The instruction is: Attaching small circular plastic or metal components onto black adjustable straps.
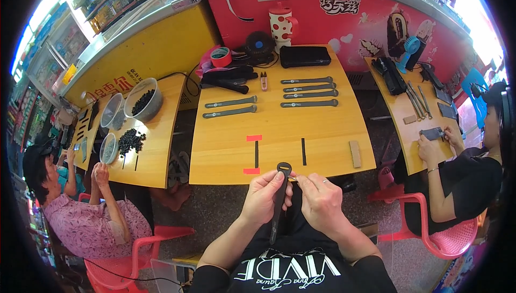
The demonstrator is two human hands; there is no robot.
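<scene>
My left hand [265,196] grips a dark strap [278,207] with a rounded, slotted end, held upright just off the table's front edge. The strap's tail hangs down toward my lap. Close beside the slotted end, my right hand [321,199] is closed in a pinch; what sits between its fingertips is too small to name. Beyond my hands, two finished-looking grey straps [231,102] lie on the left of the wooden table [226,148], and several similar straps [309,103] lie in a row on the right.
Red tape pieces [251,171] and black strips [303,152] mark the table, near a tan block [355,154]. Thread snips [264,81], dark straps [228,76], a tape roll [221,56], a black pouch [305,56] and a dotted mug [281,27] stand farther back. People work at both side tables.
</scene>
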